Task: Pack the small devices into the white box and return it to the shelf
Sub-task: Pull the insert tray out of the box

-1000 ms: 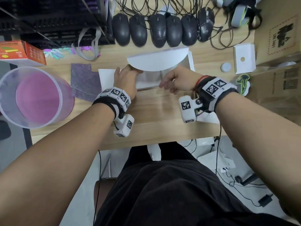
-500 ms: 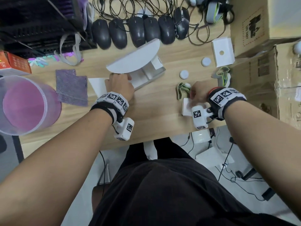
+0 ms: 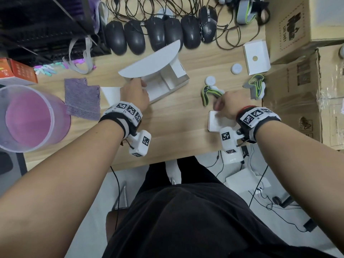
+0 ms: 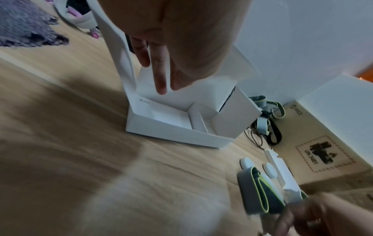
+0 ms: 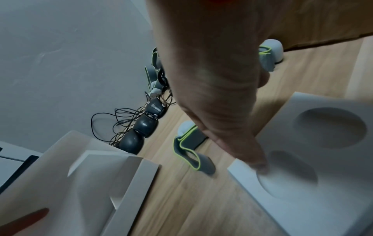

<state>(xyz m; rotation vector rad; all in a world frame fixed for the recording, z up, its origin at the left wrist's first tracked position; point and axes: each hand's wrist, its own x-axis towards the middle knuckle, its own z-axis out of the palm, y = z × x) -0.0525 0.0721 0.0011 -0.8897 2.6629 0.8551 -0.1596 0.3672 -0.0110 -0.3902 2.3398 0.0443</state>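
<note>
Two hands work on our bench. Our left hand (image 3: pixel 135 94) rests straight fingers (image 4: pixel 159 76) inside the open white box (image 3: pixel 163 86). Our right hand (image 3: pixel 228 107) touches a white tray (image 5: pixel 322 167); we cannot tell its grip.

The right hand (image 3: pixel 228 104) hides most of the white insert (image 3: pixel 214 121); its fingertips blur.

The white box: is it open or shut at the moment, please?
Open: the white box has its lid raised, and the left hand rests at its edge.
</note>
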